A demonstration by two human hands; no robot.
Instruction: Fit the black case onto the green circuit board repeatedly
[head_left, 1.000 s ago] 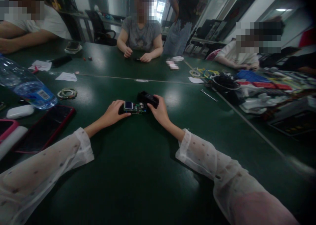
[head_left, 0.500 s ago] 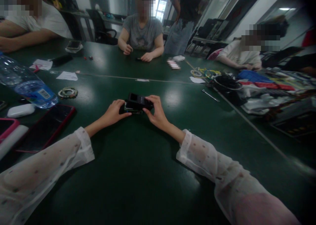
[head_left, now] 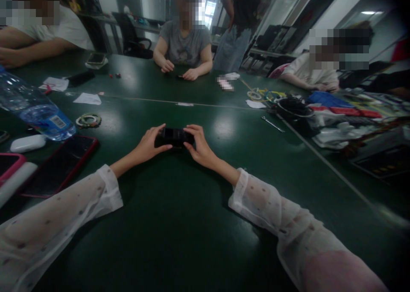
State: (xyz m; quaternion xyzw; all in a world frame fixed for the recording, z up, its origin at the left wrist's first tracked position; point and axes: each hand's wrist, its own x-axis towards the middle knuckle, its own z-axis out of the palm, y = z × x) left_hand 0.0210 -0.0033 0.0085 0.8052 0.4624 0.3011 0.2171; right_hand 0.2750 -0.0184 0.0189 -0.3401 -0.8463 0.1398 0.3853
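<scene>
A small black device point(head_left: 174, 137) lies level just above or on the dark green table point(head_left: 179, 206), its flat dark top facing up. My left hand point(head_left: 149, 146) grips its left end, thumb at the near edge and fingers at the far side. Around the right end my right hand point(head_left: 201, 147) is closed the same way. The fingers partly cover both ends, and the device's details are too dark to tell.
At the left are a tilted water bottle point(head_left: 48, 117), a red-edged phone point(head_left: 64, 166), a white case point(head_left: 28, 143) and a bracelet point(head_left: 88, 120). A wrench point(head_left: 273, 124) and piled cables point(head_left: 293, 106) lie right. People sit across the table.
The black upper piece, tilted above a lower part before, now sits flat over it, and the green-edged lower part no longer shows. My right hand has moved slightly left with it.
</scene>
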